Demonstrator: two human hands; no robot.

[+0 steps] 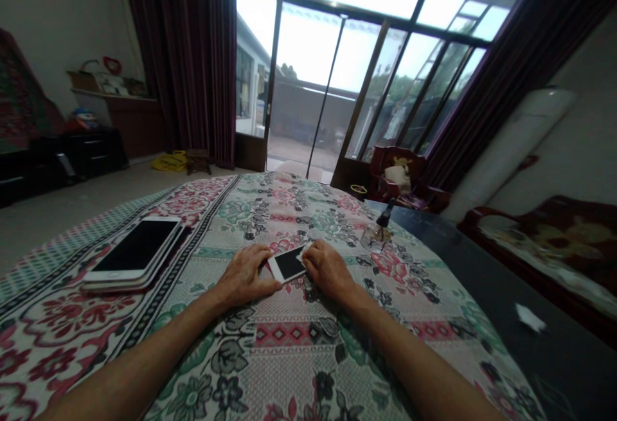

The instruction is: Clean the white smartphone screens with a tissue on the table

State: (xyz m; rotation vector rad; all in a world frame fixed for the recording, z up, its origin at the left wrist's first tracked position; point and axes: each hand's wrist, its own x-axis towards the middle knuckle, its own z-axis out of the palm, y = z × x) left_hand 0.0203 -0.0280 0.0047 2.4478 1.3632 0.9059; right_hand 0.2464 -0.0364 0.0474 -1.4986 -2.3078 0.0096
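Note:
A white phone with a dark screen (290, 264) lies on the flowered tablecloth (308, 312), between both hands. My left hand (248, 275) holds its left end, thumb along the near edge and fingers at the far edge. Over the phone's right end, my right hand (325, 267) has its fingers bunched around a small white piece, perhaps tissue or cloth (302, 254), pressed against the screen. Off to the left is a stack of larger white-framed devices (137, 250), the top one with its black screen up.
A glass jar (376, 238) with a black-handled item stands right of my hands. Beyond the cloth, a dark surface (463, 260) carries a crumpled white piece (530, 318). Wooden chairs, a couch, curtains and glass doors stand further back.

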